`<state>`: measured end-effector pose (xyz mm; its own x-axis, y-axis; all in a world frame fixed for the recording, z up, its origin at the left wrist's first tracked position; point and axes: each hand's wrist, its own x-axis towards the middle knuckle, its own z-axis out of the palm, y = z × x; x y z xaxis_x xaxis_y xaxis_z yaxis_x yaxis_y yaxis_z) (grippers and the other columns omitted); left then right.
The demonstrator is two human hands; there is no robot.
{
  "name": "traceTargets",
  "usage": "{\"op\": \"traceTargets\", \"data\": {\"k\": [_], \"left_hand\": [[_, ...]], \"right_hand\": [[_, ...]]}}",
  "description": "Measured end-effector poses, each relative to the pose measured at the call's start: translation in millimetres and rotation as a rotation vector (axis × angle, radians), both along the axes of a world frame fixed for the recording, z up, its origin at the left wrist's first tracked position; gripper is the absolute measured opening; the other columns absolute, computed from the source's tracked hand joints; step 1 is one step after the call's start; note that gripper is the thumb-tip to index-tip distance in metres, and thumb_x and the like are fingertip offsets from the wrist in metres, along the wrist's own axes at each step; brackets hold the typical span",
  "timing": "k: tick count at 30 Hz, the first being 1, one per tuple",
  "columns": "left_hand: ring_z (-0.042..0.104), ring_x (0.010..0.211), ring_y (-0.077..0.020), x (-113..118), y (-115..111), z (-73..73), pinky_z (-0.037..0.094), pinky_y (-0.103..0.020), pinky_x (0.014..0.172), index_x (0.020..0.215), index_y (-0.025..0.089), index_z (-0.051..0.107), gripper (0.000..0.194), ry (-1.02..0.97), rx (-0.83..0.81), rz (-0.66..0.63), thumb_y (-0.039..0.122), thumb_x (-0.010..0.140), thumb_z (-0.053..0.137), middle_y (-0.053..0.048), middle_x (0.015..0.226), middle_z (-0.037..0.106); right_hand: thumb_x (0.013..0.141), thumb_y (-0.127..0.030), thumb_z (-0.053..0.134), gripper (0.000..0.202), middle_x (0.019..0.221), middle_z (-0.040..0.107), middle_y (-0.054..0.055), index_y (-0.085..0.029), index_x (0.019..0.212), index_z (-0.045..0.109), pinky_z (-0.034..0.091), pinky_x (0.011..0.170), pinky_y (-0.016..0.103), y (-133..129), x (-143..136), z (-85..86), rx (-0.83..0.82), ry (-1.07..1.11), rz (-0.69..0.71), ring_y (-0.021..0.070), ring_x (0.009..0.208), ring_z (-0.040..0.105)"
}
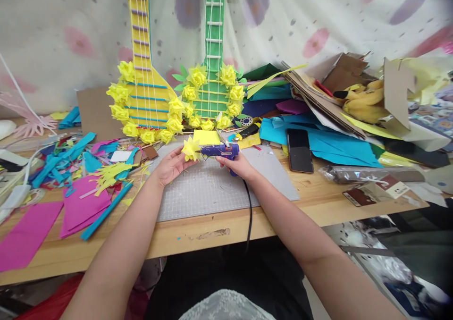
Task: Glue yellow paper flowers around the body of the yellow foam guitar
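Note:
Above the grey cutting mat (198, 197), my left hand (171, 166) is closed on a yellow paper flower (191, 148), its petals spread. My right hand (235, 163) grips a blue hot glue gun (217, 151), whose nozzle points left at the flower; whether the two touch I cannot tell. A black cord hangs from the gun over the table's front edge. Behind them stand a yellow paper guitar (146, 98) and a green paper guitar (212, 86), each trimmed with similar yellow flowers around its body.
Blue, pink and yellow paper scraps (106, 169) cover the left of the wooden table (208, 235). To the right lie a phone (300, 150), blue paper sheets (329, 143) and leaning cardboard (318, 93). Bananas (366, 100) sit among the cardboard. A floral curtain (300, 18) hangs behind.

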<state>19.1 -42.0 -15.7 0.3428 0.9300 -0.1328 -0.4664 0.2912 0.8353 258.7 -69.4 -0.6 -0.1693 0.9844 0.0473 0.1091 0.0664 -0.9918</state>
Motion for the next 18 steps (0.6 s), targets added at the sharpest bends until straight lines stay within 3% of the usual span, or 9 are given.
{"op": "traceTargets", "data": {"k": [7,18], "left_hand": [[0.059,0.115,-0.0237,1.2,-1.0,0.2,0.041,-0.048,0.107,0.106,0.018,0.065,0.030,-0.014,0.008,-0.002,0.012,0.077,0.066,-0.007,0.114,0.069],[0.067,0.098,-0.0188,5.4,-2.8,-2.1,0.046,-0.043,0.102,0.106,0.020,0.064,0.031,-0.007,-0.043,0.006,0.009,0.077,0.065,-0.005,0.106,0.071]], "right_hand": [[0.062,-0.056,0.071,0.039,0.057,0.054,-0.001,-0.020,0.065,0.054,0.042,0.051,0.026,3.6,1.0,-3.7,0.003,-0.008,-0.028,0.0108,0.053,0.049],[0.060,-0.057,0.072,0.041,0.053,0.050,-0.002,-0.021,0.062,0.053,0.044,0.051,0.027,1.7,-2.7,-2.6,0.020,-0.006,-0.037,0.0108,0.052,0.047]]}}
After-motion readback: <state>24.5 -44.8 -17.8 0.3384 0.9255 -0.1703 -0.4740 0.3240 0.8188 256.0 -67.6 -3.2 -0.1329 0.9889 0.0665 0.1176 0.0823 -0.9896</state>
